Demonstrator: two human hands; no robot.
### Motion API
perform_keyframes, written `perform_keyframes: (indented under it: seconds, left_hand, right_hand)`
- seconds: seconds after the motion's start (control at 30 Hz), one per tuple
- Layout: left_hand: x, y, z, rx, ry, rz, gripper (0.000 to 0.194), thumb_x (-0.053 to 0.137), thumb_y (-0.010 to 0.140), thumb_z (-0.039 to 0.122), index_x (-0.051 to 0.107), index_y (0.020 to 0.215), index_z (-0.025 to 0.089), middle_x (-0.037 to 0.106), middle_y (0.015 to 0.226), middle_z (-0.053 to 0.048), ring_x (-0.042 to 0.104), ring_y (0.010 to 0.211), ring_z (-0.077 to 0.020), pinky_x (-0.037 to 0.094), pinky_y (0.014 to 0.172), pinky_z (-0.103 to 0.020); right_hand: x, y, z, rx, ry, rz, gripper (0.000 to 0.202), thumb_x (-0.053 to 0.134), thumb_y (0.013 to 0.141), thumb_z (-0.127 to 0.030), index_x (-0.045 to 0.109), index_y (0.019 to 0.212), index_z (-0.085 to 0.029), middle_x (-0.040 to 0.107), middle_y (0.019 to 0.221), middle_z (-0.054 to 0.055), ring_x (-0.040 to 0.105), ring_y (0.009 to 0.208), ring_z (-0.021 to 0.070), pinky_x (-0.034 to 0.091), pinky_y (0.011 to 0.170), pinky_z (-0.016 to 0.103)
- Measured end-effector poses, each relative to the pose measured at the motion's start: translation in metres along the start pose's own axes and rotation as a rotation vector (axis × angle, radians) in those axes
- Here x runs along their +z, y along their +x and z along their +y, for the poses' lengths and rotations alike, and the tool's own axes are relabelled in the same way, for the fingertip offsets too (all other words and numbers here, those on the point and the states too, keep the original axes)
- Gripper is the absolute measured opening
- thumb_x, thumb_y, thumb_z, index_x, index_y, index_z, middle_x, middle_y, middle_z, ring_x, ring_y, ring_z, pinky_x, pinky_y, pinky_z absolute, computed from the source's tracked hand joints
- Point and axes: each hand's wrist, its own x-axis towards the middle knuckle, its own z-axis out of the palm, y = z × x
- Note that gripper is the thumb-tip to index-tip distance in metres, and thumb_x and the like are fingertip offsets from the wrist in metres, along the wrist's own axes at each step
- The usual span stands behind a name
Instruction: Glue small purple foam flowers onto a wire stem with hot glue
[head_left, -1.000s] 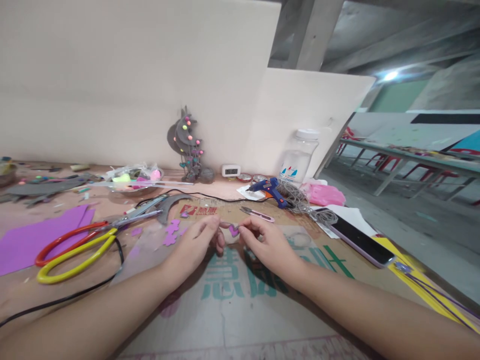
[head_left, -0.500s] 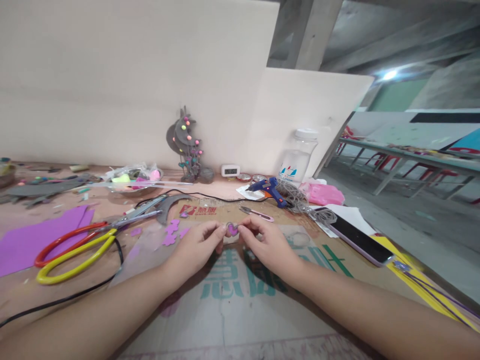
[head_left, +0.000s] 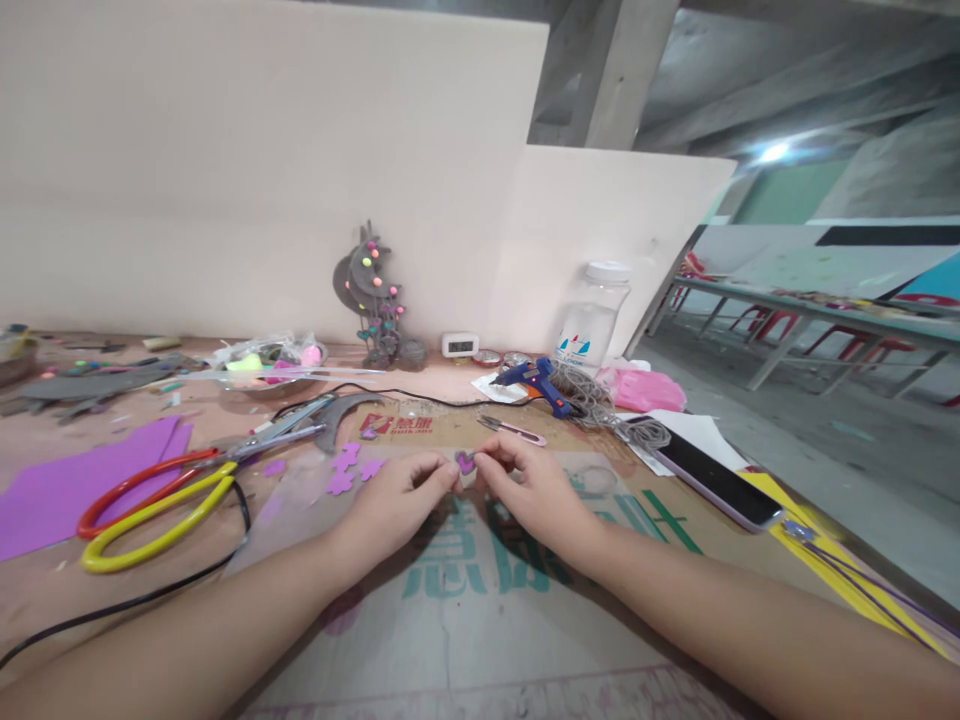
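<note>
Between my fingertips is a small purple heart-shaped piece (head_left: pixel 466 463) with a grey edge, perhaps cord. My left hand (head_left: pixel 409 497) pinches its left side with thumb and forefinger. On its right side, my right hand (head_left: pixel 523 484) is closed in a similar pinch. Both hands are just above the cardboard sheet (head_left: pixel 480 640) with green printed characters. Left of my left hand lie several purple flower-shaped cutouts (head_left: pixel 345 468). Beyond my right hand rests a pair of pink-handled thread snips (head_left: pixel 517 432).
Large scissors (head_left: pixel 161 500) with red and yellow handles lie left, by purple foam sheets (head_left: pixel 97 480) and a black cable (head_left: pixel 150 598). A blue glue gun (head_left: pixel 544 382), grey cord (head_left: pixel 585 390), a bottle (head_left: pixel 592 315) and a phone (head_left: pixel 712 475) stand or lie right. A decorated grey moon (head_left: pixel 367 290) stands behind.
The purple piece has turned a little between my fingers, so its heart shape shows more plainly. Both hands keep nearly the same place. The view has shifted slightly.
</note>
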Motion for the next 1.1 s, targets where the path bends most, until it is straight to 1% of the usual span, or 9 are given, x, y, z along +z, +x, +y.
perform_keyframes:
  seconds: [0.2,0.33,0.4,0.5,0.67,0.8,0.87,1.0,1.1]
  left_hand:
    - [0.0016,0.0008,0.0002,-0.008,-0.028,0.020,0.024,0.045,0.081,0.032,0.055,0.065,0.017,0.050,0.059,0.003,0.049,0.060,-0.0133,0.035,0.056,-0.022]
    - [0.0003,0.0001,0.0019,-0.029,-0.088,0.057,0.016,0.048,0.077,0.024,0.062,0.082,0.017,0.064,0.078,-0.001,0.057,0.073,-0.0166,0.041,0.067,-0.025]
    - [-0.0014,0.0000,0.0029,-0.010,-0.107,0.099,0.020,0.047,0.080,0.027,0.062,0.090,0.017,0.066,0.088,-0.003,0.059,0.084,-0.0187,0.043,0.076,-0.028]
    - [-0.0041,0.0015,0.0024,0.022,-0.101,0.177,0.029,0.045,0.084,0.037,0.065,0.088,0.017,0.067,0.092,-0.005,0.059,0.093,-0.0209,0.043,0.082,-0.029]
    - [-0.0052,0.0032,-0.0021,-0.016,-0.136,0.189,0.035,0.050,0.081,0.046,0.065,0.092,0.016,0.068,0.086,-0.006,0.062,0.084,-0.0211,0.047,0.074,-0.029]
    - [-0.0046,-0.0007,0.0015,0.005,-0.180,0.233,0.036,0.047,0.084,0.044,0.063,0.099,0.016,0.068,0.083,-0.005,0.062,0.086,-0.0194,0.046,0.079,-0.028]
    - [-0.0043,-0.0021,0.0034,-0.007,-0.219,0.238,0.034,0.044,0.086,0.042,0.063,0.098,0.017,0.067,0.081,-0.004,0.062,0.084,-0.0180,0.046,0.078,-0.027]
    - [-0.0036,-0.0010,0.0019,-0.041,-0.286,0.182,0.035,0.039,0.087,0.043,0.061,0.094,0.017,0.063,0.073,-0.002,0.061,0.068,-0.0159,0.047,0.064,-0.026]
    - [-0.0030,0.0008,0.0004,-0.036,-0.246,0.178,0.031,0.045,0.085,0.044,0.058,0.081,0.016,0.058,0.063,0.001,0.057,0.060,-0.0140,0.044,0.059,-0.025]
  right_hand:
    - [-0.0002,-0.0010,-0.0021,-0.027,-0.015,0.009,0.016,0.046,0.086,-0.028,0.056,0.077,-0.017,0.058,0.066,-0.001,0.053,0.061,0.0119,0.041,0.060,0.024]
    - [-0.0006,-0.0014,-0.0018,-0.022,-0.017,0.001,0.018,0.045,0.087,-0.029,0.056,0.079,-0.017,0.058,0.067,0.000,0.052,0.061,0.0120,0.040,0.059,0.024]
    - [-0.0004,-0.0016,-0.0011,-0.023,-0.015,0.001,0.018,0.045,0.087,-0.029,0.057,0.080,-0.018,0.059,0.067,0.000,0.053,0.061,0.0123,0.041,0.059,0.024]
    - [0.0000,-0.0018,0.0002,-0.037,-0.016,0.009,0.018,0.045,0.087,-0.029,0.057,0.080,-0.018,0.060,0.068,0.000,0.054,0.063,0.0125,0.041,0.061,0.024]
    - [0.0001,-0.0019,0.0007,-0.044,-0.029,-0.002,0.017,0.046,0.087,-0.029,0.057,0.081,-0.018,0.061,0.068,0.000,0.055,0.063,0.0125,0.041,0.060,0.024]
    - [-0.0003,-0.0019,0.0005,-0.061,-0.039,-0.002,0.017,0.045,0.087,-0.028,0.058,0.082,-0.018,0.061,0.069,0.000,0.054,0.063,0.0125,0.041,0.060,0.024]
    - [-0.0003,-0.0018,0.0014,-0.067,-0.050,0.006,0.017,0.045,0.087,-0.028,0.057,0.082,-0.018,0.061,0.070,0.000,0.054,0.063,0.0126,0.041,0.061,0.024]
    - [0.0004,-0.0016,0.0039,-0.057,-0.064,0.019,0.018,0.044,0.088,-0.029,0.057,0.083,-0.018,0.061,0.071,0.000,0.055,0.064,0.0129,0.041,0.062,0.025]
    - [0.0003,-0.0017,0.0038,-0.054,-0.063,0.013,0.018,0.044,0.088,-0.030,0.056,0.082,-0.018,0.061,0.071,0.000,0.054,0.063,0.0127,0.041,0.061,0.025]
